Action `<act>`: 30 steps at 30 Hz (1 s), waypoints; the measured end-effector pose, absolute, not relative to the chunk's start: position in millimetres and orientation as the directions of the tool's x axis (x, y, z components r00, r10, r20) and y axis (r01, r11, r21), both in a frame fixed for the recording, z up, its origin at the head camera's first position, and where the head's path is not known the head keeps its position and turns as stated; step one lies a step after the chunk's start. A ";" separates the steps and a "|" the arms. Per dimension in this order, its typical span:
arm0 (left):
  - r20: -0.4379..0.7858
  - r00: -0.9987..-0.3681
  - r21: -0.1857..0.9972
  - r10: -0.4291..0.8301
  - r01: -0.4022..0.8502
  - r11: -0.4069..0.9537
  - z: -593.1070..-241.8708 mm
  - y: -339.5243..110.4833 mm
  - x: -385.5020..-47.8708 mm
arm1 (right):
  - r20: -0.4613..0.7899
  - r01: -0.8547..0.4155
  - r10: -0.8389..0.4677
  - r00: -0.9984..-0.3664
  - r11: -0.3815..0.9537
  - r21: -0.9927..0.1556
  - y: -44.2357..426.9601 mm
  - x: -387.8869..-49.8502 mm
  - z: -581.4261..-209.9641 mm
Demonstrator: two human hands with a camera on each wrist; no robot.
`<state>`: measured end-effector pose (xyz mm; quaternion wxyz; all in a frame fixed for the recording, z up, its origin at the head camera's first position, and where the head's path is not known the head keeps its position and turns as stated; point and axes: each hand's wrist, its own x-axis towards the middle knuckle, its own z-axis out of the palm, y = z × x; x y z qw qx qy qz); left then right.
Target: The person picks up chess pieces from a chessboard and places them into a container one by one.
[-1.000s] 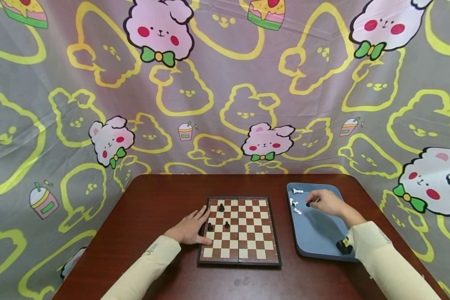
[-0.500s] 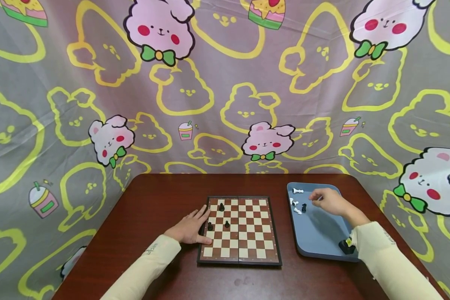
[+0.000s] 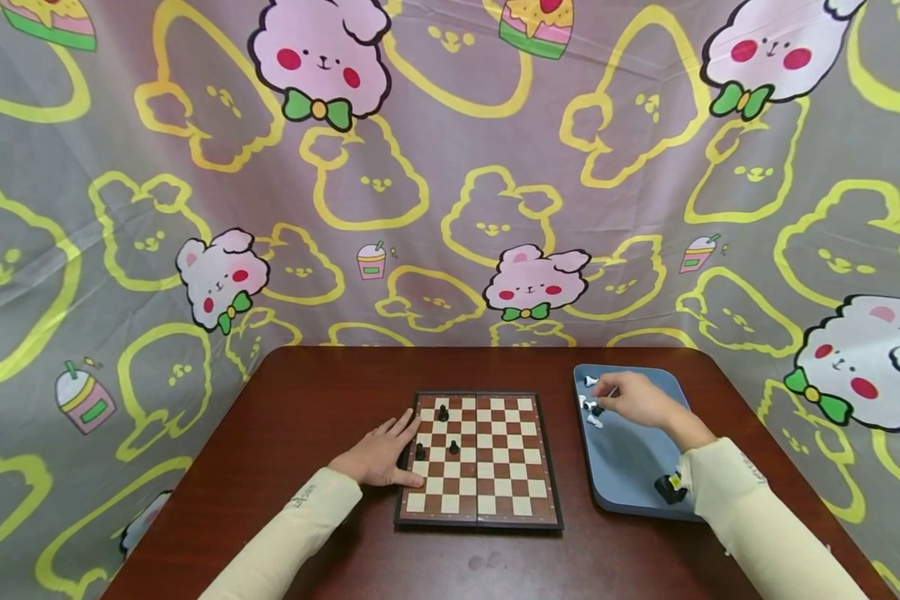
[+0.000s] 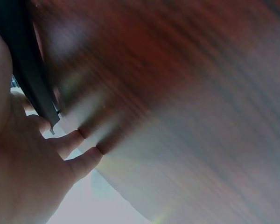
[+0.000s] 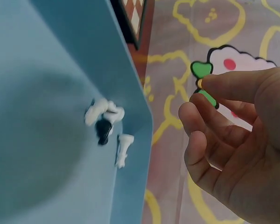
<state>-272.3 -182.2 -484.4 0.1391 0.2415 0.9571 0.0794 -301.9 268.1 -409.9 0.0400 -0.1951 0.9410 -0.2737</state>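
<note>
On the folding chessboard (image 3: pixel 512 527) my left hand (image 3: pixel 378 457) rests at the left edge, fingers extended and thumb on the squares. The left wrist view shows the fingers (image 4: pixel 67 144) beside the board's dark edge. Black chess pieces stand on the board's left half: one (image 3: pixel 443 412) toward the back, one (image 3: pixel 420 452) by the hand, one (image 3: pixel 453 447) further in. My right hand (image 3: pixel 637 400) hovers over the blue tray (image 3: pixel 637 475), its fingers loosely bent with nothing between them. Below it lie a black piece (image 5: pixel 103 130) and several white chess pieces (image 5: pixel 123 150).
A dark wooden table (image 3: pixel 330 375) carries the board and tray. Patterned cloth (image 3: pixel 450 192) hangs around its back and sides. A black wrist device (image 3: pixel 672 487) sits below the right sleeve. The tray has a raised wall (image 5: pixel 126 60).
My right hand let go of the black piece in the tray, then moved left over the pieces. That piece now lies closer to the white ones. My left hand stays put.
</note>
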 end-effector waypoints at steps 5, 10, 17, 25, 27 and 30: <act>-0.231 -0.845 0.219 0.483 0.439 0.872 -483.6 -181.6 -272.4 | 0.020 -0.346 -0.404 -0.915 0.756 -0.556 251.3 -302.0 -408.4; -0.236 -0.844 0.222 0.481 0.435 0.873 -485.3 -181.8 -272.3 | 0.011 -0.352 -0.426 -0.904 0.732 -0.583 235.0 -300.7 -411.4; -0.236 -0.843 0.225 0.483 0.436 0.872 -489.0 -183.0 -272.6 | -0.007 -0.350 -0.443 -0.897 0.718 -0.601 212.2 -299.7 -414.6; -0.247 -0.846 0.208 0.473 0.431 0.878 -486.7 -182.1 -273.0 | 0.001 -0.395 -0.492 -0.870 0.697 -0.598 187.5 -298.6 -415.7; -0.245 -0.847 0.204 0.472 0.431 0.879 -485.5 -181.7 -273.1 | 0.015 -0.418 -0.511 -0.860 0.686 -0.596 181.7 -298.7 -415.8; -0.244 -0.846 0.202 0.474 0.434 0.878 -484.2 -181.8 -273.6 | 0.034 -0.447 -0.531 -0.847 0.675 -0.588 172.2 -298.8 -416.5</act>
